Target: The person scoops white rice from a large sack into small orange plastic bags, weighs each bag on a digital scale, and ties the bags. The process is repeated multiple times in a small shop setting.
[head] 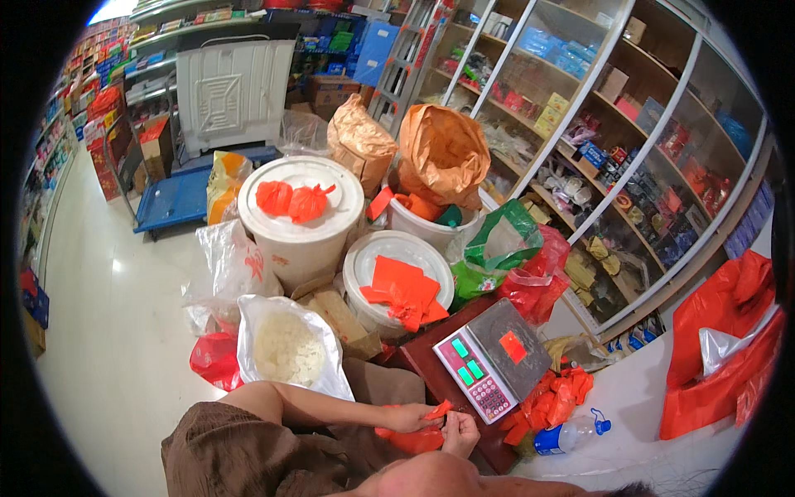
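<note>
Low in the view, my left hand (413,417) grips the gathered neck of a red plastic bag (417,440). Close beside it, my right hand (460,433) has its fingers pinched together at the bag's neck; whether it holds part of the bag is unclear. A digital scale (494,360) with lit green displays stands just beyond, a small red packet (513,347) on its black plate. Red sheets or flat bags (407,286) lie on the lid of a white bucket. Two knotted red bags (293,202) rest on a larger lidded bucket (304,248).
An open silvery bag of pale flakes or powder (289,348) stands at my left. Crumpled red bags (553,401) and a plastic bottle (568,435) lie right of the scale. Brown paper sacks (444,149) stand behind, near glass-fronted shelves (559,105). A blue platform trolley (171,202) is further left.
</note>
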Motion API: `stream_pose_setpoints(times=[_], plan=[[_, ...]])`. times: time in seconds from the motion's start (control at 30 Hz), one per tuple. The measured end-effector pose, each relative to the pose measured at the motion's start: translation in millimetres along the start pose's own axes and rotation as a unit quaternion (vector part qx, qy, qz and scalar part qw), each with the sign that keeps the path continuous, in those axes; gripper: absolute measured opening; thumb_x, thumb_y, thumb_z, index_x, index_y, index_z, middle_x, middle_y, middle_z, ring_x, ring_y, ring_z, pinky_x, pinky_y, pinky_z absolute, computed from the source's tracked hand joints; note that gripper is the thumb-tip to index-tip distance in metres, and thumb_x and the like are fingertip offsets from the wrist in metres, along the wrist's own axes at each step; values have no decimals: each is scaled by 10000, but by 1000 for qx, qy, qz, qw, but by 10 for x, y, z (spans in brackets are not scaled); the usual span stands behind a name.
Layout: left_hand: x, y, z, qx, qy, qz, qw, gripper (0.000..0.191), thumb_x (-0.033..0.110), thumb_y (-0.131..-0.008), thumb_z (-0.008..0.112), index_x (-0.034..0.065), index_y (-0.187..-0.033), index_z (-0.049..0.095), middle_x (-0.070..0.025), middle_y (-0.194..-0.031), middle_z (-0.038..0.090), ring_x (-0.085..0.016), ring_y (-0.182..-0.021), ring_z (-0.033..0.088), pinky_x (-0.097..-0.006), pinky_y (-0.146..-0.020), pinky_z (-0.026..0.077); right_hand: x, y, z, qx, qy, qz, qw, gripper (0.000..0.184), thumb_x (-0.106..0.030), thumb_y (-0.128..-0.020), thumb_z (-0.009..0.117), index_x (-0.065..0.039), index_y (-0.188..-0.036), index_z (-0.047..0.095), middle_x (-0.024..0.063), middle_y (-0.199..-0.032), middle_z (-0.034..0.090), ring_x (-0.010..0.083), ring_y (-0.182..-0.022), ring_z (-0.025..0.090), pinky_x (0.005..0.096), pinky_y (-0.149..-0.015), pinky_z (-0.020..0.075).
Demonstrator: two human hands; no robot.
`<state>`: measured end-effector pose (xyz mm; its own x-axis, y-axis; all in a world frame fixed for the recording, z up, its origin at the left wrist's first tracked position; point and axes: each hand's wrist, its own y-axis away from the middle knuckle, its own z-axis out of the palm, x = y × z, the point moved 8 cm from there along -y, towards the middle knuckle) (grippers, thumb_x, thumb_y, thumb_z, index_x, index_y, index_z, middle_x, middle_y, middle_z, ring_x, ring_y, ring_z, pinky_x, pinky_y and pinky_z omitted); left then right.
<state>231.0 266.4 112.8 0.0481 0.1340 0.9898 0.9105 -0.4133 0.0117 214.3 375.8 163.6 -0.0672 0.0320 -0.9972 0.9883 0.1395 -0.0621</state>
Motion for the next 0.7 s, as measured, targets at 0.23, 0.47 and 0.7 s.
stream_pose_setpoints(times=[0.23,0.47,0.7], plan=[[3,-42,115,-35,-46,64,996,436,141,-959,509,70,-1379,416,-188,-1166,622,-316,-1082,601,-402,-888,464,12,-90,58,-69,10,-63,996,126,-76,-897,634,16,-978,607,16,-673,577,43,-564,483,210,-497,376],[490,173,-11,18,187,145,972,388,211,-943,600,43,-1280,507,-92,-1006,647,-192,-873,595,-325,-804,484,138,-49,-247,40,-122,64,990,183,-106,-903,645,-26,-751,582,-20,-606,520,32,-506,422,204,-460,322],[-91,89,-13,15,161,-4,987,187,168,-929,628,35,-1060,635,-5,-961,614,-109,-929,556,-274,-845,455,32,43,-139,45,-202,16,978,99,-70,-914,614,-9,-842,584,-5,-660,539,39,-531,423,208,-458,328]])
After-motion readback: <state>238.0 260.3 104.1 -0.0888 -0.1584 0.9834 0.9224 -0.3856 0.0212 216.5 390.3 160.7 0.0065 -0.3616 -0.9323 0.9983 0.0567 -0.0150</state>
